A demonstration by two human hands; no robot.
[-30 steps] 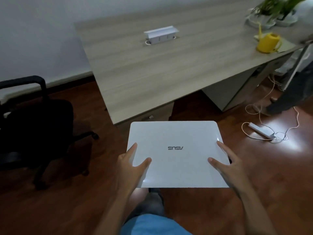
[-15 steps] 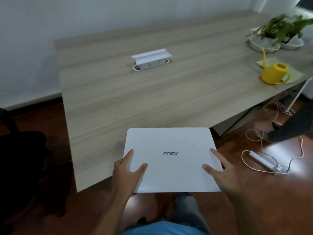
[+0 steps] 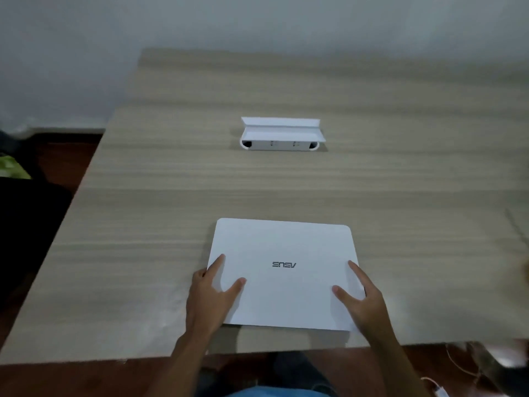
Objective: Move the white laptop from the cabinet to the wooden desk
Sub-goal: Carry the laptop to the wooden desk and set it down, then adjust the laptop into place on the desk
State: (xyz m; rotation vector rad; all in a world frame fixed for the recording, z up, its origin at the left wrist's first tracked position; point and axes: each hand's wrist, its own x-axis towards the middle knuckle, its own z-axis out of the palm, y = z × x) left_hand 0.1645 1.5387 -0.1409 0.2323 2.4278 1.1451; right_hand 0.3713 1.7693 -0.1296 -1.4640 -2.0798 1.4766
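The closed white laptop (image 3: 283,253) with a grey logo on its lid is over the near part of the wooden desk (image 3: 171,196), a short way in from the front edge. I cannot tell whether it rests on the desk or hovers just above. My left hand (image 3: 213,296) grips its left near edge, thumb on the lid. My right hand (image 3: 359,298) grips the right near edge the same way.
A white socket box (image 3: 282,134) with its lid flipped up sits in the desk's middle, beyond the laptop. A white wall runs behind the desk. A dark chair (image 3: 25,224) stands at the left. Cables (image 3: 458,371) lie on the wooden floor at the lower right.
I have stepped up to the desk and carried the laptop forward from over the floor to over the desk's near part. Both hands keep the same grip.
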